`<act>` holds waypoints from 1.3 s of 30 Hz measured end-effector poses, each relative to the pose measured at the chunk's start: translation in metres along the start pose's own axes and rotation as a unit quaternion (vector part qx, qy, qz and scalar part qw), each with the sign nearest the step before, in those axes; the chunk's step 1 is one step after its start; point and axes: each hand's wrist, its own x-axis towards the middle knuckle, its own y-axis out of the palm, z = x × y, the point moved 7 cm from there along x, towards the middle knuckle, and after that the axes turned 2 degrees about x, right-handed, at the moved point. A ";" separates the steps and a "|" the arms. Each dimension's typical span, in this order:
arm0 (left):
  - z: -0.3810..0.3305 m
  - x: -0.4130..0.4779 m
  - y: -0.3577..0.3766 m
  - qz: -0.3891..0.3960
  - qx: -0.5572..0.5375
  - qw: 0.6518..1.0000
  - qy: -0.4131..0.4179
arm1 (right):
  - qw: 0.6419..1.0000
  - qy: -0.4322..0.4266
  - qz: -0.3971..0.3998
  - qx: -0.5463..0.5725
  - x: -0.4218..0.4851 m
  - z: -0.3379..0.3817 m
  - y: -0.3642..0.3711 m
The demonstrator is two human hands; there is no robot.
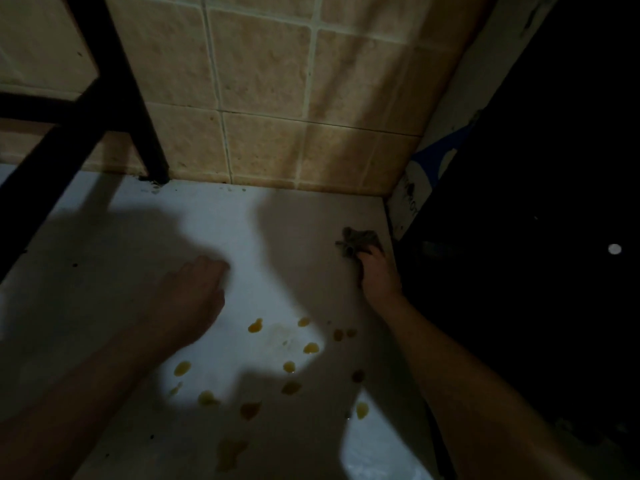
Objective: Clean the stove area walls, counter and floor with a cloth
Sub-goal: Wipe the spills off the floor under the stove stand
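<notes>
R hand (pixel 377 275) grips dark cloth (pixel 358 241) on white floor (pixel 284 237) by tiled wall (pixel 263 98) — L hand (pixel 194 292) rests flat, fingers relaxed, near yellow drips (pixel 255 326).

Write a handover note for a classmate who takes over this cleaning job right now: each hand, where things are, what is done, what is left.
Left hand: rests on the white surface, holding nothing.
Right hand: grips the cloth, pressed to the surface near the right corner, beside a dark unit.
Done: cannot tell; the view is dim.
To do: yellow drips scattered between the arms are unwiped; dark specks lie at the base of the tiled wall, by the black frame leg.
</notes>
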 end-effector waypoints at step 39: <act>-0.031 0.008 0.026 0.000 -0.019 0.997 0.076 | 0.994 -0.041 -0.019 0.104 -0.039 0.026 0.035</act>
